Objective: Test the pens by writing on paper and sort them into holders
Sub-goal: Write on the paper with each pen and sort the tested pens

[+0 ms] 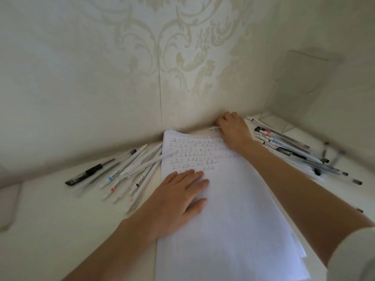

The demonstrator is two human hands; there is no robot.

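We see a white tabletop [50,230] set into a corner between two walls. A stack of white paper [233,230] lies on it, running from the near edge towards the back wall, and rows of small handwritten marks fill the top sheet's far part. Just left of the stack lies a loose pile of mostly white pens [138,169], some overlapping the paper's edge, with a black pen [87,173] at the pile's outer left. Right of the stack lies a second pile of pens [288,151], white, clear and dark-tipped, crossing one another. Behind that pile, in the corner, stands a clear holder [284,122]. The left edge is too blurred to read.
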